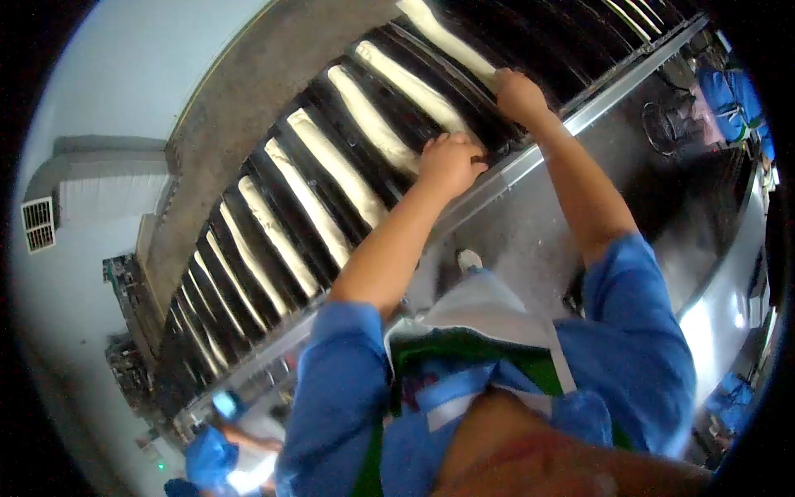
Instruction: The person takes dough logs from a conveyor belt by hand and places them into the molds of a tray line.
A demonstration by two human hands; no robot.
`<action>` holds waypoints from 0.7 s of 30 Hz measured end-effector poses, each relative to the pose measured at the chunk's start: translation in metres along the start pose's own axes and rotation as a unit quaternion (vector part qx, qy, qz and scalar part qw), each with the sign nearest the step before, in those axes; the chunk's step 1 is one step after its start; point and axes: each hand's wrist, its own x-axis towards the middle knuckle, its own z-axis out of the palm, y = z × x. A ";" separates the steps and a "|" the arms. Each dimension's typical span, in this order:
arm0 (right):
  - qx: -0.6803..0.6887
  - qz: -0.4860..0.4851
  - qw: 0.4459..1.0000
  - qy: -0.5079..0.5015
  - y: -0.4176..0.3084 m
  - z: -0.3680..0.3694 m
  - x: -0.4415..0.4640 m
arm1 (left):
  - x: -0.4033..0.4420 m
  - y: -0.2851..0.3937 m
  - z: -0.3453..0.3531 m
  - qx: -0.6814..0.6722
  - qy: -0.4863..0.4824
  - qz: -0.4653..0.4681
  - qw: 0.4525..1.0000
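Touching the near ends of one dough strip [414, 87] and another strip farther right [451, 43] on the black conveyor [548, 50] with half-curled left hand [451, 163] and right hand [521, 98] respectively, with any grip impossible to tell.

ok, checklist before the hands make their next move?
1. Left hand at the near end of one pale strip: ok.
2. Right hand at the near end of another pale strip: ok.
3. Firm grip on those ends: cannot tell, the hands cover them.
4. Those two strips lying apart: ok.
5. Right sleeve off the strips: ok.
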 end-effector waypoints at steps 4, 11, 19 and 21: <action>0.005 0.034 0.997 -0.075 -0.008 -0.010 0.012 | -0.016 -0.011 -0.021 -0.023 0.067 0.061 0.996; -0.040 -0.080 0.969 -0.232 0.007 -0.054 -0.004 | -0.203 -0.092 -0.060 -0.017 0.142 -0.118 0.983; 0.503 0.086 0.809 -0.294 0.045 0.027 0.063 | -0.519 -0.091 -0.015 -0.113 0.259 -0.546 0.789; 0.335 0.079 0.913 -0.220 0.050 0.056 0.066 | -0.600 -0.071 0.007 0.000 0.240 -0.555 0.797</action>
